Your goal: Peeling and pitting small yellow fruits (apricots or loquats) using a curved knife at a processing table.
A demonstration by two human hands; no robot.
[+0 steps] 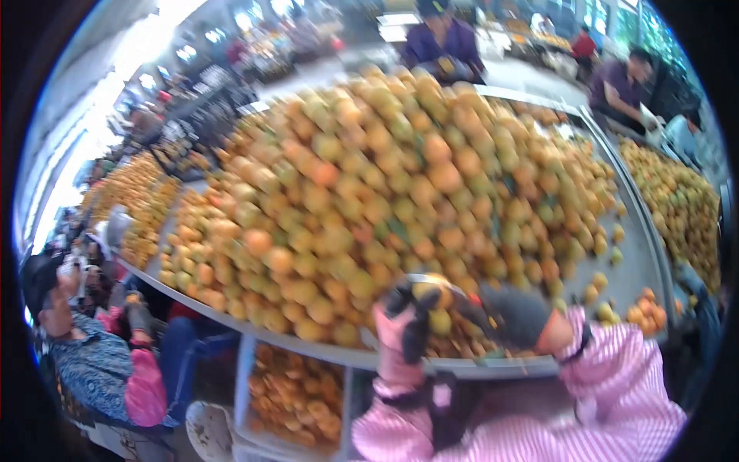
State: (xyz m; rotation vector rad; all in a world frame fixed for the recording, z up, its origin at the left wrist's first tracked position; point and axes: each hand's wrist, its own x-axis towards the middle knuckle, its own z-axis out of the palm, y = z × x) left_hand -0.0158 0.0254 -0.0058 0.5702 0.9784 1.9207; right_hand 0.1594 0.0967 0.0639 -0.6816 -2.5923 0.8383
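Note:
In front of me lies a large heap of round orange and green-yellow fruit (369,202), which look like persimmons. My left hand (404,323), in a dark glove with some fingers bare or pink, is raised at the table's near edge. It grips an orange-yellow fruit (443,297). My right hand (511,317), in a dark grey glove, reaches in from the right with its fingertips at that fruit. A pale thin curved thing (428,279) runs along the fruit's top. Red and yellow specks show by the right fingers; blur hides whether they hold a tool.
The fruit lies on a grey metal table (626,265) with a raised rim. Below its near edge is a plastic bin (242,375) of orange, apparently peeled fruit. A person (92,358) sits at left; another person (441,43) faces me beyond the heap. Black crates (202,110) stand back left.

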